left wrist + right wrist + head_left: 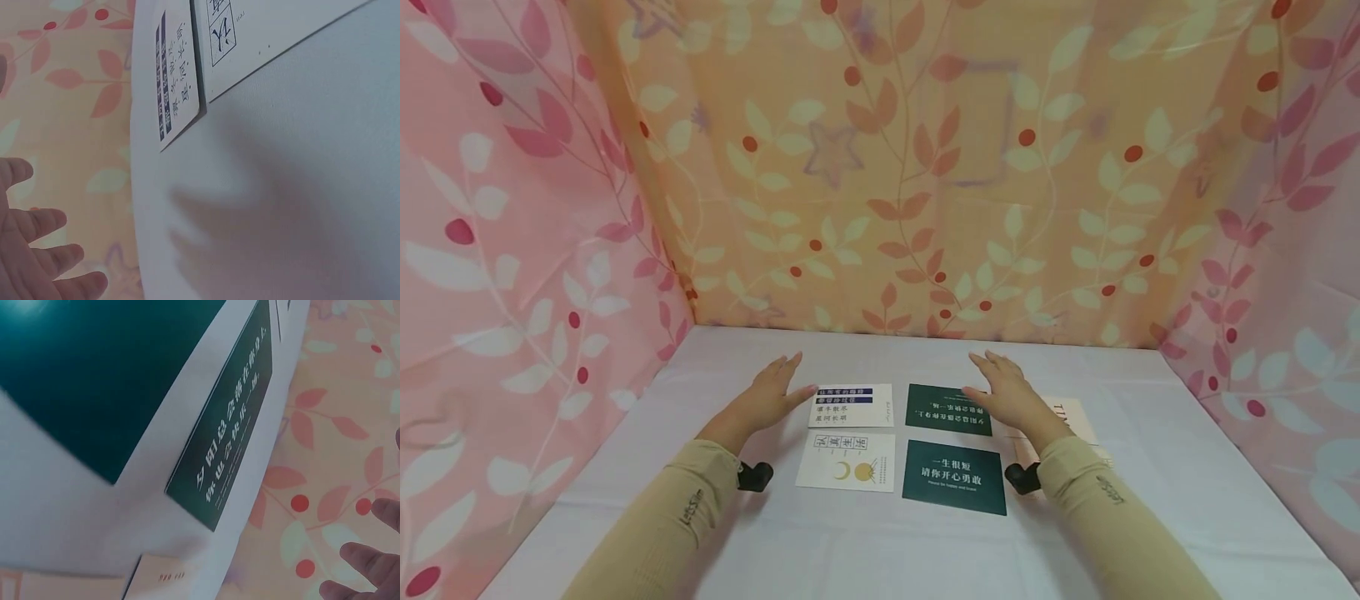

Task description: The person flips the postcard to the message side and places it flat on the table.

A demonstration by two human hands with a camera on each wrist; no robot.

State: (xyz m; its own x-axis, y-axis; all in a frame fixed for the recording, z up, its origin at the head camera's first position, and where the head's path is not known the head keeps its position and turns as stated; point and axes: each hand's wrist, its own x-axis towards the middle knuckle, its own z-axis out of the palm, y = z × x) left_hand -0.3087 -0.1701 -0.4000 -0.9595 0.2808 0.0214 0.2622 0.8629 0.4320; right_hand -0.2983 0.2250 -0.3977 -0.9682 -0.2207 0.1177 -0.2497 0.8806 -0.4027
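My left hand (pixel 767 398) hovers over the table with fingers spread and holds nothing. Its thumb overlaps the corner of a white card with dark blue text bands (pixel 850 408). Below that lies a white card with a moon and sun (pixel 820 471). In the left wrist view the left hand's fingers (pixel 47 222) are extended. My right hand (pixel 1006 393), also spread and holding nothing, has its thumb over the edge of a dark green card (pixel 940 408). A second green card (pixel 953 479) lies nearer. Cream cards (pixel 1078 417) are partly hidden behind the right forearm.
A white cloth covers the table (pixel 850 550). Floral fabric hangs as a back wall (pixel 910 183), with pink patterned fabric on the left (pixel 512 250) and right (pixel 1285 292). Black wrist camera mounts (pixel 756 476) sit at both sleeve cuffs.
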